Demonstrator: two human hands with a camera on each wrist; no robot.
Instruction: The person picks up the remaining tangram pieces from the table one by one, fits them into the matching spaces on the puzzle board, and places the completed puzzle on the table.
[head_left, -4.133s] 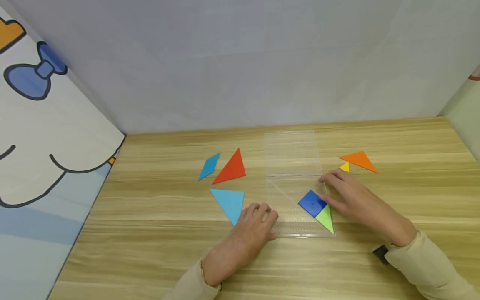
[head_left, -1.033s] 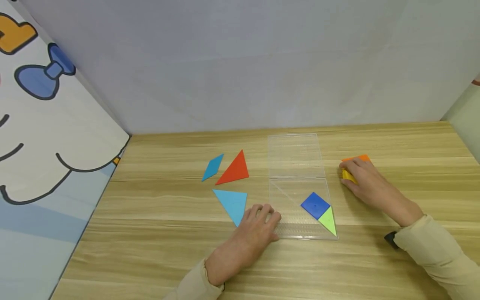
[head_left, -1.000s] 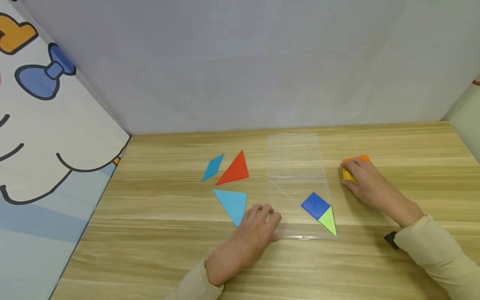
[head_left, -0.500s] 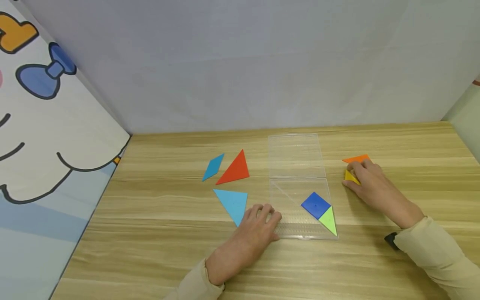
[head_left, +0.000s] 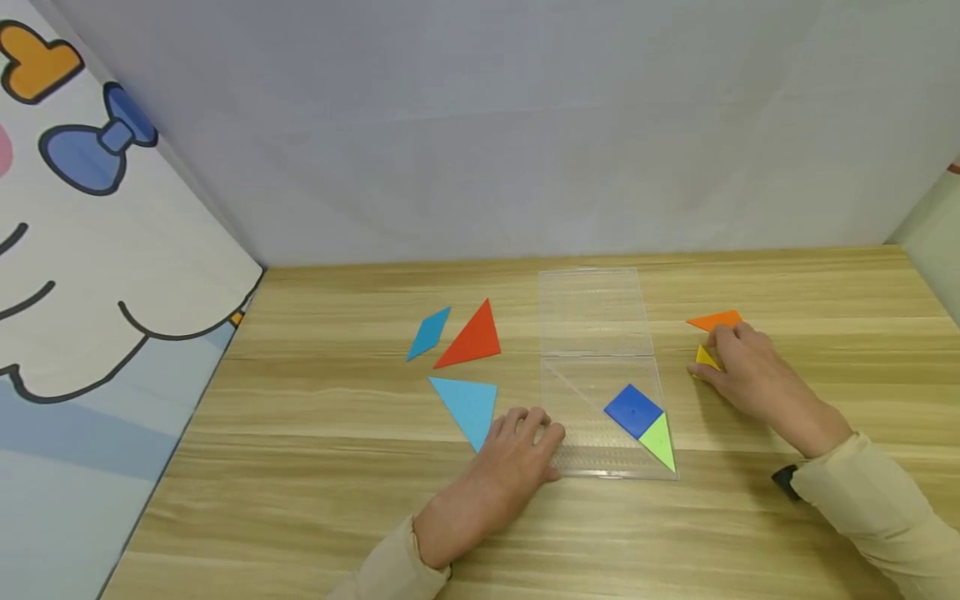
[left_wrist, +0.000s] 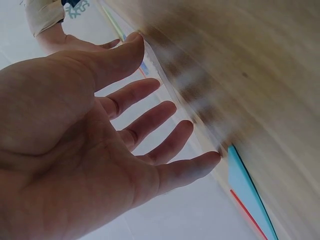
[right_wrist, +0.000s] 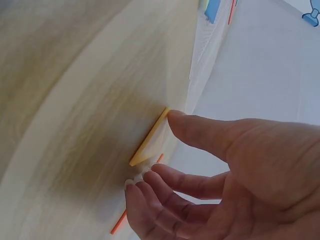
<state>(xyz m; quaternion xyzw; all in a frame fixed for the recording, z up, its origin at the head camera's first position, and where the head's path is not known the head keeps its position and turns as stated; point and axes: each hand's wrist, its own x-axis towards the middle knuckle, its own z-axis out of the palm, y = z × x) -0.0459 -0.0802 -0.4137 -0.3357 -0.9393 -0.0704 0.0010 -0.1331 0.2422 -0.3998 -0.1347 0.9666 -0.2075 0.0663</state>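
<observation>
Yellow triangle (head_left: 705, 360) touches the thumb of the unclenched right hand (head_left: 756, 375); left hand (head_left: 516, 457) relaxed, spread

Beige, creased left sleeve (head_left: 397, 560) behind left hand (head_left: 516, 457); matching right sleeve (head_left: 873, 512) behind right hand (head_left: 746, 368); black block (head_left: 785, 481) by right cuff (head_left: 831, 467).

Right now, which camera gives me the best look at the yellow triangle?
The right wrist view: it shows the yellow triangle large and close, though slanted, beside the right hand. The head view shows it small and partly covered by that hand. In the left wrist view I can't make it out.
</observation>
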